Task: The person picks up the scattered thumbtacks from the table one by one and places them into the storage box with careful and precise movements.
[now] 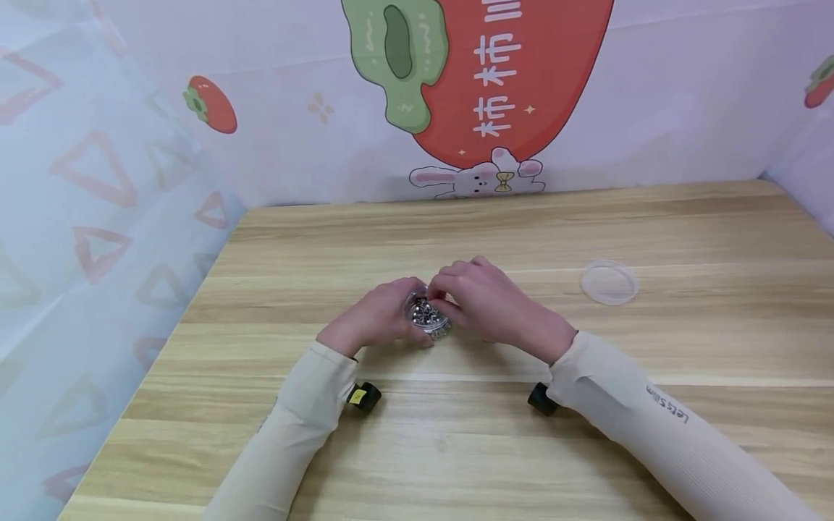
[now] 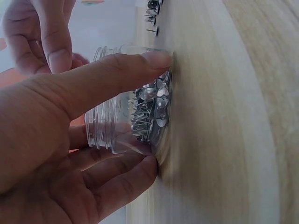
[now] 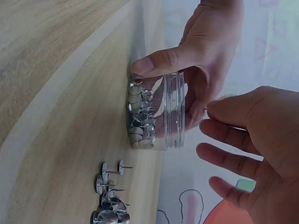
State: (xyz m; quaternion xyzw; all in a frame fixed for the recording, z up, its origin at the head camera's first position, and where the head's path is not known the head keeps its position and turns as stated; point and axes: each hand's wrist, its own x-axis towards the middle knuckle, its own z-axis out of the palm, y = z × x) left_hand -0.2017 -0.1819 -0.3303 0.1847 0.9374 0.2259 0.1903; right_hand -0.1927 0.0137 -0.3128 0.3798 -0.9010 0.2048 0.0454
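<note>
A clear plastic jar [image 3: 174, 112] with a threaded mouth stands upright on the table, partly filled with silver thumbtacks [image 2: 148, 105]. My left hand [image 1: 384, 312] grips it around the side, with the thumb [image 2: 117, 74] on one side of the wall and the fingers on the other. Just above the open mouth is my right hand [image 1: 482, 300]. Its thumb and index finger are pinched together, and a thin metal pin tip pokes out between them in the right wrist view, seemingly a thumbtack [image 3: 205, 108]. The other right fingers are loosely bent.
Several loose thumbtacks [image 3: 110, 186] lie on the wooden table [image 1: 443, 441] beside the jar; the right hand covers them in the head view. A clear round lid [image 1: 609, 282] lies flat to the right. Printed cloth walls [image 1: 293, 145] stand behind and at the sides.
</note>
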